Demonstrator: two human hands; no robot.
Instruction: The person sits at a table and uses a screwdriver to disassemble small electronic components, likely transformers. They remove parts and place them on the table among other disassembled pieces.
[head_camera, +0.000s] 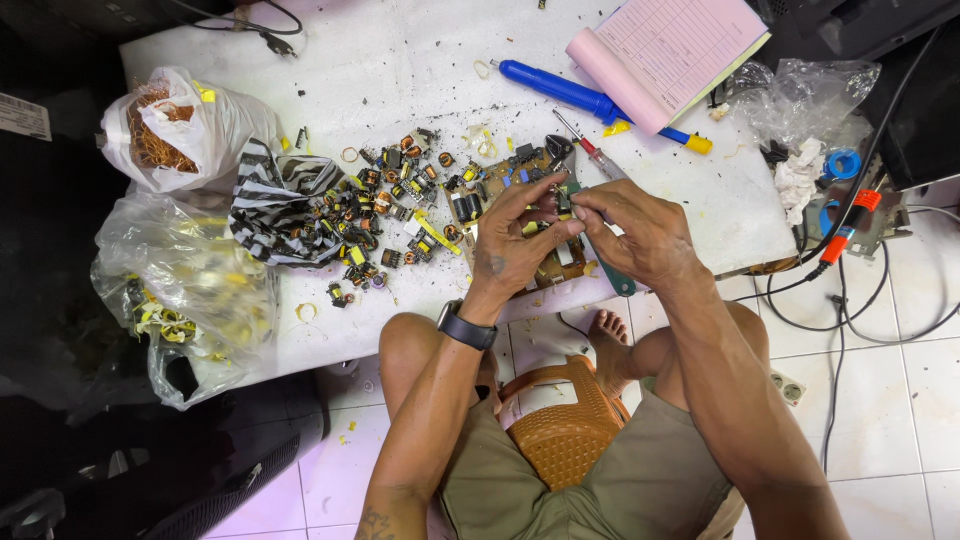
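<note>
Brown circuit board (520, 215), studded with components, flat on white table edge

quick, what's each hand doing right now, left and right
Left hand: fingers pinched on a small part over the circuit board.
Right hand: closed on the green-handled tool.

The bench (400, 60) was white. A black-and-white striped bag (280, 205) lay near its left edge, beside a white bag (215, 125) of copper-coloured wire (150, 140). A blue tool (560, 88) with a yellow tip and a pink form pad (680, 45) lay at the far right corner. The loose components (385, 215) were black, yellow and copper.
</note>
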